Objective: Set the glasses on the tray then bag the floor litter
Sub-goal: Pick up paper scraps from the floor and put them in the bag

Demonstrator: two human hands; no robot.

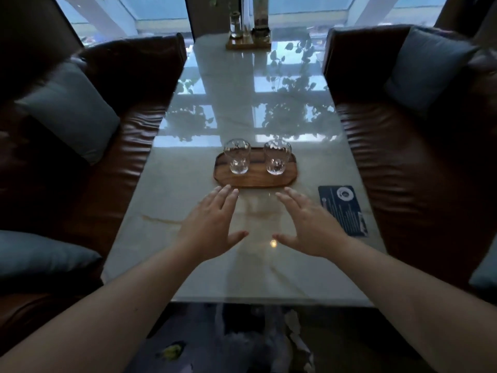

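Note:
Two clear glasses stand upright on a wooden tray (255, 181) in the middle of the pale marble table (188, 265): the left glass (238, 156) and the right glass (277, 156). My left hand (212, 224) hovers just short of the tray's near left corner, fingers spread, holding nothing. My right hand (309, 224) mirrors it near the tray's right side, also spread and empty. On the floor below the table's near edge lie pale crumpled litter (295, 337) and a yellow-green scrap (172, 351).
Brown leather sofas (129, 135) with grey-blue cushions (70, 109) flank the table on both sides. A dark printed card (343, 208) lies at the table's right edge. A small wooden stand with bottles (248, 36) sits at the far end by the window.

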